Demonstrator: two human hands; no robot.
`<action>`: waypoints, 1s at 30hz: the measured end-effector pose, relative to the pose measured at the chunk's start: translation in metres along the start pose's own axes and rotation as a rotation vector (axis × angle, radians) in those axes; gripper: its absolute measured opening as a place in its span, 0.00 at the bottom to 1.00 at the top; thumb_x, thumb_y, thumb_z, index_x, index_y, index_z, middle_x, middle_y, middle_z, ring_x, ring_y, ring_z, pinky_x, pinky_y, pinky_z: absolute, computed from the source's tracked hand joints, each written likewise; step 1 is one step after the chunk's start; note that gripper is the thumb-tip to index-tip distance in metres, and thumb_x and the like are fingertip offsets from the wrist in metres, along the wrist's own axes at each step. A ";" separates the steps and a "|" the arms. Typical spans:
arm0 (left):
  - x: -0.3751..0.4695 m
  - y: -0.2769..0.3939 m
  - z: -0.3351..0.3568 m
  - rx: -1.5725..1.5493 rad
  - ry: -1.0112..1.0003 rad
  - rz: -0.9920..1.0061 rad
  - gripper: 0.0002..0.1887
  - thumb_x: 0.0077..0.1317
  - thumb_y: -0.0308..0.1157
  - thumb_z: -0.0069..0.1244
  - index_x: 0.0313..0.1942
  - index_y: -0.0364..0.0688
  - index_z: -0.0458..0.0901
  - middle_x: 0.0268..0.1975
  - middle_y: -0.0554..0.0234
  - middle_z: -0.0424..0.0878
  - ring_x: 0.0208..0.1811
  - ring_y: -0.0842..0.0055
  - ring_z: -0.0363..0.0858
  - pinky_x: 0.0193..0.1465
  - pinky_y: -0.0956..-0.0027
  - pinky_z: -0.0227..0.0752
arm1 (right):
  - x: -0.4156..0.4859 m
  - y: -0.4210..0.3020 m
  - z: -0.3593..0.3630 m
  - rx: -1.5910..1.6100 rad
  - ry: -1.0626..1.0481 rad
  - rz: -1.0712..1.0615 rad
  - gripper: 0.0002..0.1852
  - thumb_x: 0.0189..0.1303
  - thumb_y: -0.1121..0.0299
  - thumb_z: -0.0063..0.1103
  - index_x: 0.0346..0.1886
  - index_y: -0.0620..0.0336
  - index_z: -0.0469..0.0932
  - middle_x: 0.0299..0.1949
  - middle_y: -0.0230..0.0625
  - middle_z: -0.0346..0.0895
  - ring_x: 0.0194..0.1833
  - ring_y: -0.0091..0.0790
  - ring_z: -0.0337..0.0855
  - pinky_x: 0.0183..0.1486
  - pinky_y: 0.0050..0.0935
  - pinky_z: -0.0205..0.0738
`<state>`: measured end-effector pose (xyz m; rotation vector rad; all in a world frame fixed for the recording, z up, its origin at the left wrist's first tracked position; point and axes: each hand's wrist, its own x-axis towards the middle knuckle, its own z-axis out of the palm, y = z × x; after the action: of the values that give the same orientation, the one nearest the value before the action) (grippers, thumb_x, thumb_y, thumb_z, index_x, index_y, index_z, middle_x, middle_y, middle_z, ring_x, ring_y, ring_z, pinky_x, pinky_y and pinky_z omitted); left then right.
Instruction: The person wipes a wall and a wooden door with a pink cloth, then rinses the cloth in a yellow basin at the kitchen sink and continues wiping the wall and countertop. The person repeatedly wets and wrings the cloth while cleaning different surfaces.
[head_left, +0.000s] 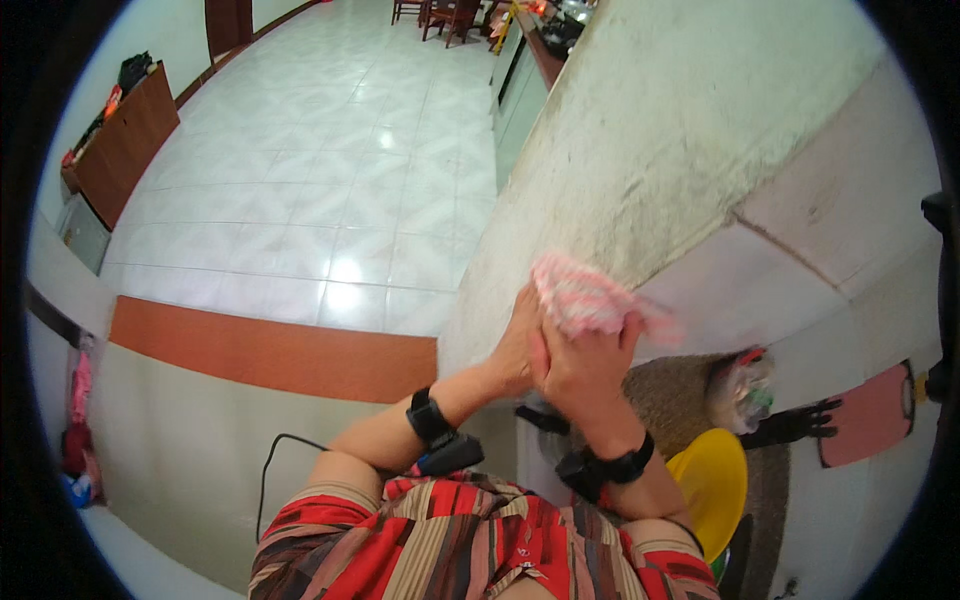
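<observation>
A pink and white checked cloth, blurred along its right edge, is bunched over the fingers of my right hand, which grips it. My left hand is pressed against the right one from the left, its fingertips up at the cloth's left edge. Most of its fingers are hidden behind the right hand and the cloth, so its grip does not show. Both hands are in front of the corner of a stained, whitish wall.
At right, a speckled countertop carries a plastic bag and a yellow round object. A black glove and a pink board are by the wall. Beyond the orange threshold lies a tiled floor; a black cable hangs near my left arm.
</observation>
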<state>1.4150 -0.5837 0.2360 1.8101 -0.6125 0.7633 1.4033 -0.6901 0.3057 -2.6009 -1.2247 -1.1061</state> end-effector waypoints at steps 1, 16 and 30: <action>-0.001 0.004 0.000 -0.024 0.025 0.010 0.29 0.58 0.42 0.47 0.59 0.41 0.66 0.63 0.49 0.62 0.65 0.52 0.55 0.68 0.54 0.43 | 0.000 -0.003 -0.004 0.053 0.029 -0.040 0.20 0.50 0.60 0.59 0.46 0.58 0.79 0.50 0.40 0.73 0.52 0.47 0.69 0.56 0.55 0.51; 0.021 0.007 0.003 0.308 0.164 0.137 0.29 0.54 0.43 0.49 0.58 0.48 0.68 0.64 0.50 0.58 0.67 0.51 0.51 0.67 0.44 0.38 | -0.023 0.012 0.012 0.267 0.217 0.042 0.28 0.54 0.58 0.55 0.57 0.62 0.71 0.60 0.45 0.67 0.61 0.51 0.64 0.63 0.58 0.46; -0.013 0.013 0.055 0.930 -0.057 0.153 0.22 0.63 0.40 0.39 0.57 0.47 0.69 0.54 0.68 0.69 0.55 0.71 0.63 0.57 0.60 0.48 | -0.075 0.031 0.059 0.391 0.495 0.463 0.33 0.58 0.60 0.49 0.65 0.66 0.58 0.58 0.53 0.64 0.57 0.57 0.62 0.61 0.51 0.49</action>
<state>1.4091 -0.6389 0.2192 2.6504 -0.4588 1.2308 1.4267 -0.7397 0.2223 -1.9985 -0.6122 -1.1631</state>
